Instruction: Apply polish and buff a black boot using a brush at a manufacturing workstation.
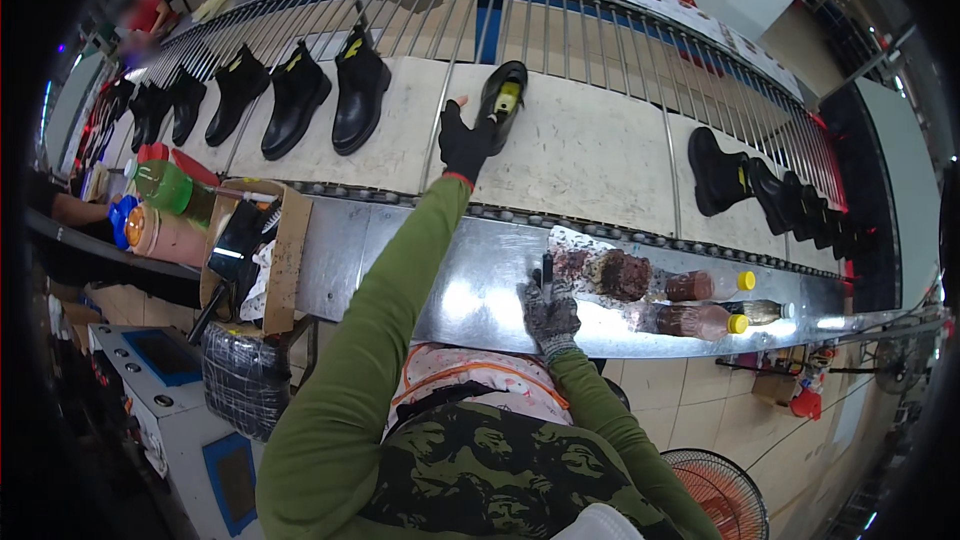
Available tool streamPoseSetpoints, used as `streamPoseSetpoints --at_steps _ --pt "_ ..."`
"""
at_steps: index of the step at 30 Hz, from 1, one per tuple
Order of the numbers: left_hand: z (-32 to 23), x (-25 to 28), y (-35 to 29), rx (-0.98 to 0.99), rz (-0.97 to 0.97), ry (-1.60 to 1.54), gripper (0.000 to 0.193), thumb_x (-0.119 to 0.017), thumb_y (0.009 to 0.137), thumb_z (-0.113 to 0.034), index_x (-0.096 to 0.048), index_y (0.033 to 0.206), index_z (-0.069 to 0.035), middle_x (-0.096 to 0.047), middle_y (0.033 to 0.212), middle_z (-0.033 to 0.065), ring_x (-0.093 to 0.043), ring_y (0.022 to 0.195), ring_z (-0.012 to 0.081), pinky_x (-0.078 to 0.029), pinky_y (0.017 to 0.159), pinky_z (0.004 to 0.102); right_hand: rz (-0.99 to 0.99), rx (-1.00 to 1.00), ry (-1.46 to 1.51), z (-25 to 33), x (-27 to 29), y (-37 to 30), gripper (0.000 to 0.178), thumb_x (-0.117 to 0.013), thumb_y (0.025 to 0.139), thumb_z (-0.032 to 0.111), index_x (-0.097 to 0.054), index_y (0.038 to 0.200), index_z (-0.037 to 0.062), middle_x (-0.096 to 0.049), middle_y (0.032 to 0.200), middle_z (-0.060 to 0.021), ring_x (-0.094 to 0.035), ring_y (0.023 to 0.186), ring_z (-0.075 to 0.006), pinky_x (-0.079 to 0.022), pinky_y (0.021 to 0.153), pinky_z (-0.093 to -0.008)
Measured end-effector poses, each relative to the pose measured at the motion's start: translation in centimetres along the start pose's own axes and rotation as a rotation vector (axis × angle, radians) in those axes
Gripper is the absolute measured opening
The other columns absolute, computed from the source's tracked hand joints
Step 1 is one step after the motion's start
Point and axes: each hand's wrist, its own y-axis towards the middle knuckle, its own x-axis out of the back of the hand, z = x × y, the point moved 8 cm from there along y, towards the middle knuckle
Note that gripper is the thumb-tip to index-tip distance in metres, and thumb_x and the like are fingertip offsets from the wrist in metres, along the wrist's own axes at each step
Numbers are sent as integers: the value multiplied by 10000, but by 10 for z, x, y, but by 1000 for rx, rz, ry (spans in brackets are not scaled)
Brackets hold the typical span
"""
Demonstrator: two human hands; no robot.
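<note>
My left hand (465, 146), in a black glove with a bare fingertip showing, reaches forward over the pale conveyor belt (590, 155). It grips the near side of a black ankle boot (514, 73) whose top opening shows a yellow-green patch; the fingers on the boot are partly hidden. Low over the metal ledge (375, 230), my right hand (550, 318) in a grey knit glove is closed round a short black stick-like tool (547, 268), its kind unclear. Beside that hand lies a reddish-brown stained sponge or rag (615, 275) on a spotted white sheet (572, 240).
More black boots (297, 102) stand along the belt at left, and another row (712, 172) at right. Bottles with yellow caps (705, 322) lie right of the sponge. A cardboard box of tools (290, 260) and a green bottle (160, 185) sit left. A fan (715, 490) stands below.
</note>
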Motion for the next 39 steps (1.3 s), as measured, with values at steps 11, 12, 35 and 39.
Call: streamPoseSetpoints --at_steps 11,12,35,39 --pt "-318 233 -166 -696 1258 -1511 312 -439 950 -262 -595 860 -7 -597 902 148 -603 837 303 -485 750 424 -56 -70 15 9 11 -4 378 -605 820 332 -610 1116 98 -632 1024 -140 -603 947 -309 -463 810 -401" --pt "-318 229 -163 -606 1233 -1561 310 -448 947 -256 -592 829 -9 -596 874 140 -607 802 301 -484 733 428 -84 -86 178 -13 5 -3 371 -611 818 326 -614 1111 100 -632 1031 -143 -605 948 -306 -462 816 -400" --pt "50 27 -171 -449 439 152 305 -601 764 -307 -664 965 -87 -669 869 120 -640 808 290 -509 697 416 -86 -15 616 -40 -16 3 485 -547 859 139 -436 1327 82 -622 1010 -73 -556 720 -109 -490 601 -277" --pt "46 42 -163 -378 420 186 300 -624 754 -302 -653 953 -81 -666 879 113 -640 789 292 -517 668 408 -99 18 259 -28 -8 3 477 -599 826 262 -507 1237 39 -632 990 -109 -597 760 -198 -483 670 -332"
